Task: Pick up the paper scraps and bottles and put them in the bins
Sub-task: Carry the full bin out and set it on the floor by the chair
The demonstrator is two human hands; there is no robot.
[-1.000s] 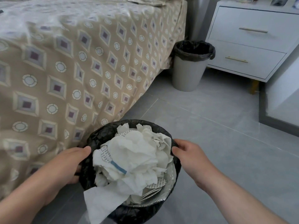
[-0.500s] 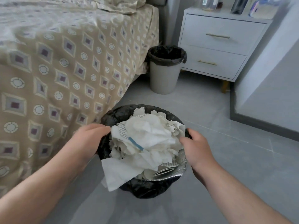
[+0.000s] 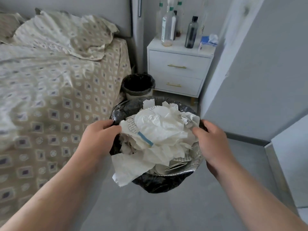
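Looking down through the head camera, I have the paper bin [image 3: 158,184] held between both hands in front of me, over the grey floor [image 3: 166,212] beside the bed [image 3: 50,97]. It appears lifted off the floor, though I cannot be sure.

The left hand [image 3: 98,135] grips the left rim with its fingers curled over the black liner, and its thumb lies against the paper. The right hand [image 3: 211,144] grips the opposite rim the same way, thumb inside and fingers wrapped round the outside.

The paper scraps [image 3: 160,130] are crumpled white sheets, some printed and one with a blue stripe, heaped above the rim. I judge this load light but loose and springy. The liner is thin and slick, so the firm rim under it is the place to hold, not the plastic alone. One loose sheet [image 3: 128,169] hangs over the near edge and could slide out if I tilt the bin toward me.

Ahead, a second bin [image 3: 138,87] with a dark liner stands on the floor between the bed and the white nightstand [image 3: 180,64]. The bottles [image 3: 167,29] stand upright on top of the nightstand — clear ones and a dark one. They look like light plastic, smooth-sided, and best taken round the body.
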